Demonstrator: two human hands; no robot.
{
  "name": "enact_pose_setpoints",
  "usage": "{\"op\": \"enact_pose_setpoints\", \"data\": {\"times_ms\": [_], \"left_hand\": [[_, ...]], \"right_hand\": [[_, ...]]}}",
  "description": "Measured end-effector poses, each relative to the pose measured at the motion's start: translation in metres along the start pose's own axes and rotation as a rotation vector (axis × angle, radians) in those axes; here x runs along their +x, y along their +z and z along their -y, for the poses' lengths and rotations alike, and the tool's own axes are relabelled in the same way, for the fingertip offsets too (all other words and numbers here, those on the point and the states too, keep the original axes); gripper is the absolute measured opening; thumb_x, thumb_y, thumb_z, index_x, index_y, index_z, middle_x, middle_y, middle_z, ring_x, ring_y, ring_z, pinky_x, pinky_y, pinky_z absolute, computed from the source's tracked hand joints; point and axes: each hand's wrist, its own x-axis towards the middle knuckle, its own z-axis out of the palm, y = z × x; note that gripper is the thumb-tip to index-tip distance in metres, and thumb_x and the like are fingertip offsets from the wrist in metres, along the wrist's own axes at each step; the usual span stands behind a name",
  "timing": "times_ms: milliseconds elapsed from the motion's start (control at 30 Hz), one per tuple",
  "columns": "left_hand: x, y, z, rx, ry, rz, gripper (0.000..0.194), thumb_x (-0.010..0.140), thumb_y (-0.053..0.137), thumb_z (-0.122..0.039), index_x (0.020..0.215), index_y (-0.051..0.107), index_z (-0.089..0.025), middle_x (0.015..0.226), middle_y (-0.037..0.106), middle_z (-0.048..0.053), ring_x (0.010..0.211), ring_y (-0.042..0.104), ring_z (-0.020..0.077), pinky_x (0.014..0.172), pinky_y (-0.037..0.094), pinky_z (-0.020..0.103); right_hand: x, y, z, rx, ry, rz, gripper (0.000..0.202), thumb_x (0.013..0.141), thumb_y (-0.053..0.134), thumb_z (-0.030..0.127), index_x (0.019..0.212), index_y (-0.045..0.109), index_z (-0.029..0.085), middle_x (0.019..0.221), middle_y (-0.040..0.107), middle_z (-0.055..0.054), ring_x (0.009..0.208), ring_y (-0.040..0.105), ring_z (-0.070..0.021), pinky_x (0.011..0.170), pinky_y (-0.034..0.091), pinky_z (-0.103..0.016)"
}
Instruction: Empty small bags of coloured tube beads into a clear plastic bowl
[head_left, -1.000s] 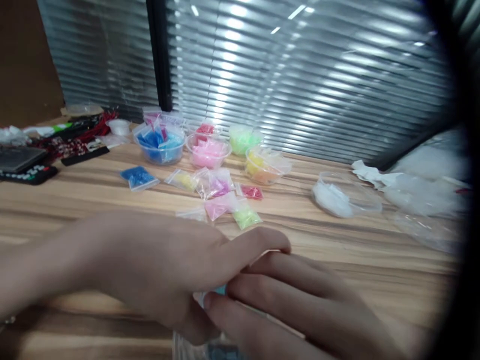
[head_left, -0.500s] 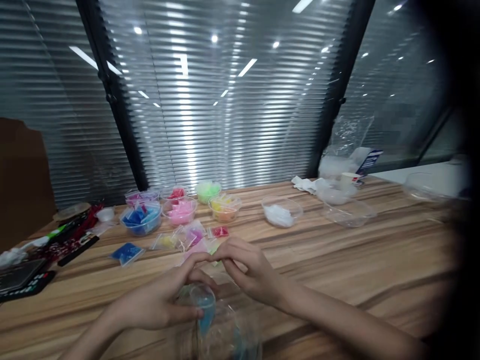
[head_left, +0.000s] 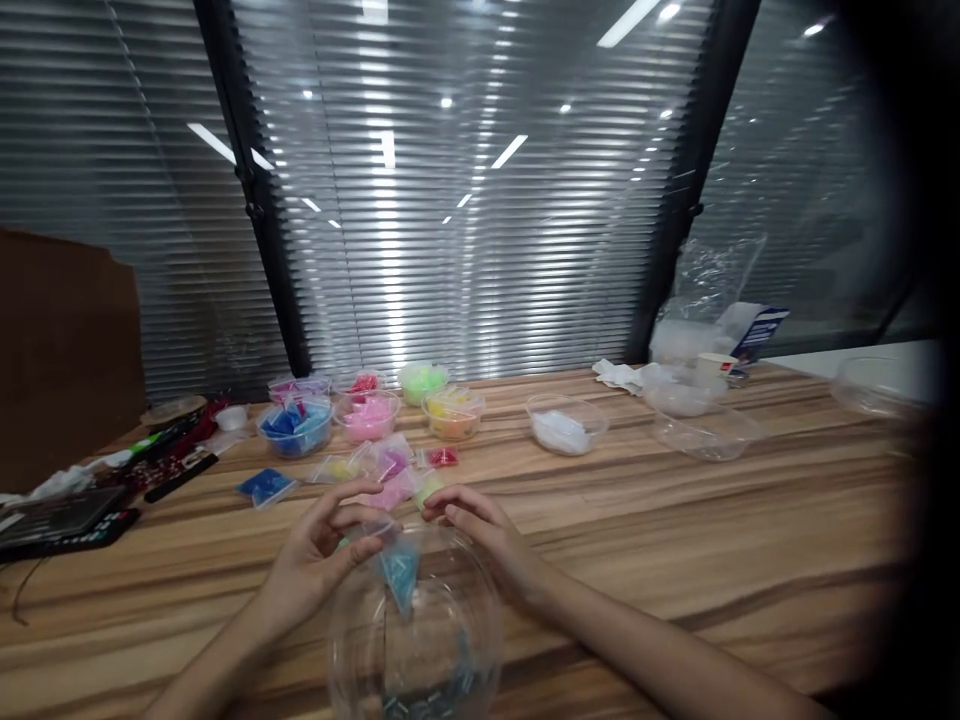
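A small clear bag of light blue pieces hangs with its pointed end down from my left hand, whose thumb and fingers pinch its upper edge. Below it stands a large clear round container with some blue-grey pieces at its bottom. My right hand is at the container's far right rim, fingers curled together; whatever they hold, if anything, is too small to make out. Just beyond my hands lie small bags of pink beads and pale green beads.
Clear bowls of blue, pink, yellow-orange and green packets line the back. A bowl with white material and clear lids are right of them. A blue packet, dark tools and a remote lie left.
My hands have moved apart. The light blue bag now hangs upright in view over the container, held at its top by my left hand. The camera view has shifted slightly.
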Motion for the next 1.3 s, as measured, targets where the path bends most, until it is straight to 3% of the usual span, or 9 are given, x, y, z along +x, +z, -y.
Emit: {"op": "enact_pose_setpoints", "data": {"times_ms": [133, 233, 367, 500, 700, 800, 933, 1167, 1300], "left_hand": [[-0.009, 0.004, 0.001, 0.028, 0.056, -0.158, 0.031, 0.082, 0.078, -0.023, 0.108, 0.063, -0.026, 0.093, 0.076, 0.001, 0.091, 0.072, 0.0195, 0.081, 0.055, 0.025], [-0.012, 0.009, -0.001, 0.058, 0.044, -0.203, 0.031, 0.081, 0.078, -0.026, 0.109, 0.064, -0.024, 0.101, 0.075, 0.005, 0.096, 0.072, 0.0227, 0.084, 0.056, 0.029], [-0.012, 0.011, -0.002, 0.052, 0.09, -0.128, 0.038, 0.084, 0.074, -0.023, 0.119, 0.058, -0.025, 0.115, 0.072, 0.008, 0.109, 0.067, 0.0241, 0.09, 0.054, 0.032], [-0.012, 0.011, -0.002, 0.068, 0.263, -0.023, 0.041, 0.086, 0.071, -0.015, 0.123, 0.058, -0.028, 0.125, 0.068, 0.007, 0.121, 0.06, 0.0249, 0.102, 0.048, 0.038], [-0.015, 0.016, -0.003, 0.185, 0.36, 0.028, 0.053, 0.082, 0.072, -0.008, 0.126, 0.057, -0.034, 0.121, 0.064, 0.003, 0.116, 0.058, 0.0216, 0.103, 0.046, 0.035], [-0.016, 0.02, -0.006, 0.222, 0.405, 0.05, 0.055, 0.081, 0.073, -0.009, 0.127, 0.057, -0.034, 0.122, 0.063, 0.003, 0.117, 0.056, 0.0229, 0.105, 0.044, 0.037], [-0.017, 0.021, -0.006, 0.234, 0.391, 0.053, 0.056, 0.08, 0.074, -0.009, 0.127, 0.056, -0.034, 0.122, 0.06, 0.003, 0.118, 0.053, 0.021, 0.104, 0.044, 0.031], [-0.015, 0.023, 0.002, 0.145, 0.358, 0.033, 0.054, 0.082, 0.073, -0.007, 0.127, 0.056, -0.033, 0.122, 0.059, 0.0, 0.115, 0.055, 0.0149, 0.103, 0.046, 0.024], [-0.013, 0.018, -0.006, 0.137, 0.376, 0.022, 0.058, 0.082, 0.073, -0.005, 0.13, 0.054, -0.031, 0.114, 0.063, -0.001, 0.106, 0.06, 0.0121, 0.097, 0.049, 0.021]], "right_hand": [[-0.005, -0.004, -0.004, 0.079, 0.082, 0.007, 0.022, 0.091, 0.06, 0.038, 0.104, 0.069, 0.022, 0.109, 0.069, -0.006, 0.109, 0.061, -0.0225, 0.1, 0.042, -0.039], [-0.005, -0.008, -0.003, 0.1, 0.117, -0.009, 0.023, 0.09, 0.061, 0.039, 0.103, 0.07, 0.022, 0.11, 0.068, -0.007, 0.109, 0.06, -0.0238, 0.1, 0.041, -0.039], [-0.006, -0.009, 0.0, 0.112, 0.124, -0.009, 0.025, 0.092, 0.057, 0.041, 0.105, 0.068, 0.023, 0.111, 0.068, -0.007, 0.11, 0.059, -0.0244, 0.1, 0.041, -0.04], [-0.008, -0.009, 0.007, 0.072, 0.092, 0.059, 0.025, 0.092, 0.06, 0.042, 0.108, 0.068, 0.025, 0.115, 0.067, -0.006, 0.114, 0.058, -0.024, 0.103, 0.04, -0.04], [-0.009, -0.008, 0.019, 0.021, 0.039, 0.181, 0.033, 0.089, 0.066, 0.042, 0.119, 0.065, 0.028, 0.127, 0.064, -0.004, 0.127, 0.052, -0.0229, 0.111, 0.034, -0.039], [-0.011, -0.006, 0.019, 0.019, 0.058, 0.226, 0.04, 0.086, 0.07, 0.042, 0.123, 0.063, 0.028, 0.131, 0.061, -0.005, 0.128, 0.051, -0.024, 0.109, 0.036, -0.04], [-0.013, -0.005, 0.017, 0.015, 0.062, 0.228, 0.042, 0.084, 0.072, 0.041, 0.123, 0.061, 0.029, 0.13, 0.061, -0.006, 0.121, 0.056, -0.0244, 0.101, 0.044, -0.04], [-0.014, -0.009, 0.013, -0.064, -0.004, 0.219, 0.037, 0.087, 0.07, 0.036, 0.123, 0.062, 0.033, 0.124, 0.063, -0.004, 0.118, 0.057, -0.0226, 0.1, 0.046, -0.039], [-0.011, -0.012, 0.021, -0.195, -0.096, 0.214, 0.041, 0.086, 0.072, 0.033, 0.125, 0.061, 0.035, 0.128, 0.061, -0.003, 0.126, 0.051, -0.0236, 0.11, 0.036, -0.043]]}}
